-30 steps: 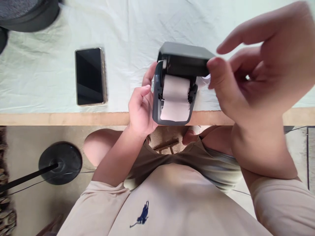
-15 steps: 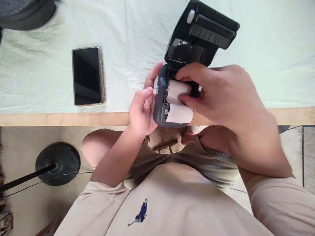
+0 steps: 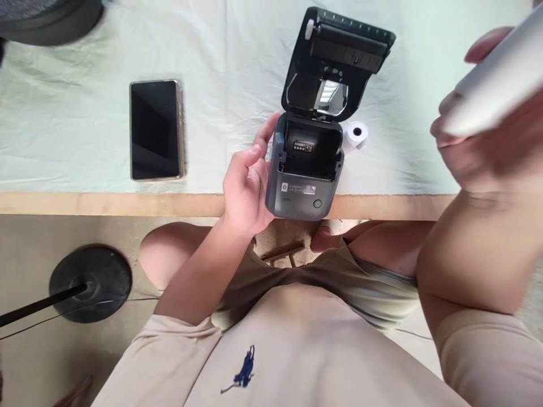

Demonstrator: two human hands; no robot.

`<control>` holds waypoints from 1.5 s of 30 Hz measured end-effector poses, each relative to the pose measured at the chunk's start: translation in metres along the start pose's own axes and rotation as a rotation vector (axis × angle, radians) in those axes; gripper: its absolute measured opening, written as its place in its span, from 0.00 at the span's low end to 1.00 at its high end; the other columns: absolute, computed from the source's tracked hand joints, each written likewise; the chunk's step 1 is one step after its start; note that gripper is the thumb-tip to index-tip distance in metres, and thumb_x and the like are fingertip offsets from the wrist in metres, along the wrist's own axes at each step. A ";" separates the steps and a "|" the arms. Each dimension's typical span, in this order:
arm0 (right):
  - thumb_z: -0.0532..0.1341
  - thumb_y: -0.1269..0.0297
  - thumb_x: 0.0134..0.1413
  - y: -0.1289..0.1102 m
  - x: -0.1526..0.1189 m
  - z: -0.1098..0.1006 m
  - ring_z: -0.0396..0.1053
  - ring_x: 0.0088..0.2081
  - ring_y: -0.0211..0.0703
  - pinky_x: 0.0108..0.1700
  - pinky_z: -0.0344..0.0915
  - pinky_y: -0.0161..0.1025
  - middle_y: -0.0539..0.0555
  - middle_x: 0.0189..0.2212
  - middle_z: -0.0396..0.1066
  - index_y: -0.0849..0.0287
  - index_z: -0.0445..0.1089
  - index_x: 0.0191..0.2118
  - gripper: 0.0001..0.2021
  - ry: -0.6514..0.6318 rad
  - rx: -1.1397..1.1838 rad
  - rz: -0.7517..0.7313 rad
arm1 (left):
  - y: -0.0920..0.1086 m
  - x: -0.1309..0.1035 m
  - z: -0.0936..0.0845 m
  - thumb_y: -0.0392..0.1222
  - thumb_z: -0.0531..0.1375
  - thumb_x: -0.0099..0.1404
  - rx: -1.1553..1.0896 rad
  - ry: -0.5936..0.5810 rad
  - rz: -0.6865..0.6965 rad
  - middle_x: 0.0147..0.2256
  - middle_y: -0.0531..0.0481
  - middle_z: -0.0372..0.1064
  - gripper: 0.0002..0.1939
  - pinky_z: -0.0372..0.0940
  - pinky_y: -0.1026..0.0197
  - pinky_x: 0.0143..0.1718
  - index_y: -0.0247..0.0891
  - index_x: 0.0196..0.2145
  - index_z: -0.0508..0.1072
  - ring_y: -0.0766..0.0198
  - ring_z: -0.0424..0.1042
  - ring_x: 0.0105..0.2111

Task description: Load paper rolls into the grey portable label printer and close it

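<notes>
A dark grey label printer [image 3: 303, 195] stands open near the table's front edge, its lid [image 3: 335, 68] tilted back and its paper bay showing bare. My left hand [image 3: 248, 189] holds the printer's left side, thumb and fingers against the body. Just right of the printer, partly behind it, lies a small white paper roll [image 3: 355, 137] with a dark core. At the upper right, my right hand [image 3: 479, 147] grips a white object [image 3: 500, 85], blurred by motion and cut off by the picture's edge.
A phone [image 3: 155, 130] with a dark screen lies left of the printer on the pale cloth [image 3: 203, 102]. A round black object [image 3: 51, 25] sits at the upper left. Below the wooden table edge [image 3: 110, 204], a black stand base [image 3: 91, 282] rests on the floor.
My right hand has left the printer and moved right, now with a white object. The paper roll is out of the bay, and a roll now shows beside the printer.
</notes>
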State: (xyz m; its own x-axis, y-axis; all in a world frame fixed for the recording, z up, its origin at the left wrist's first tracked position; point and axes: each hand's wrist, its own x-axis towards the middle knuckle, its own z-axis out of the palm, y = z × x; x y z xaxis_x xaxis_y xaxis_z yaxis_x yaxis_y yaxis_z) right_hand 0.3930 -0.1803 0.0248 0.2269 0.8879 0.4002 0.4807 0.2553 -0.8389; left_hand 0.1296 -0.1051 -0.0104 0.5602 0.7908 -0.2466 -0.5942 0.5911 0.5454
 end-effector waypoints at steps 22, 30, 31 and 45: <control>0.67 0.58 0.66 0.010 -0.023 0.033 0.78 0.44 0.53 0.46 0.78 0.52 0.62 0.54 0.76 0.54 0.69 0.66 0.25 -0.113 -0.609 -0.114 | -0.002 0.008 -0.008 0.59 0.54 0.74 0.136 -0.002 0.052 0.56 0.51 0.82 0.21 0.65 0.41 0.77 0.48 0.53 0.78 0.45 0.58 0.80; 0.61 0.58 0.75 0.032 -0.025 0.083 0.76 0.51 0.56 0.48 0.78 0.53 0.58 0.49 0.69 0.48 0.68 0.65 0.18 -0.085 -0.726 -0.060 | 0.000 0.007 -0.007 0.57 0.51 0.75 0.149 0.046 0.059 0.53 0.51 0.84 0.20 0.66 0.44 0.75 0.48 0.51 0.78 0.47 0.63 0.77; 0.61 0.59 0.74 0.033 -0.024 0.083 0.76 0.50 0.55 0.47 0.78 0.52 0.57 0.47 0.70 0.48 0.69 0.65 0.18 -0.081 -0.732 -0.056 | -0.001 0.007 -0.006 0.57 0.51 0.75 0.136 0.045 0.062 0.53 0.51 0.83 0.20 0.66 0.44 0.75 0.47 0.51 0.78 0.47 0.64 0.77; 0.68 0.66 0.51 -0.010 0.001 0.054 0.80 0.40 0.48 0.28 0.72 0.41 0.49 0.43 0.81 0.43 0.69 0.49 0.19 0.215 0.427 0.367 | -0.001 0.001 0.001 0.54 0.54 0.76 0.048 0.029 0.029 0.64 0.48 0.78 0.20 0.65 0.36 0.76 0.44 0.56 0.76 0.40 0.57 0.81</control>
State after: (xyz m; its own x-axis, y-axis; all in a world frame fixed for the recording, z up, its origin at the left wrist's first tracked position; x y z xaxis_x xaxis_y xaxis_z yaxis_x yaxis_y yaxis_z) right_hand 0.3429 -0.1615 0.0132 0.5016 0.8609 0.0850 -0.0341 0.1179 -0.9924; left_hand 0.1311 -0.1050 -0.0108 0.5255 0.8124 -0.2529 -0.5812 0.5598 0.5906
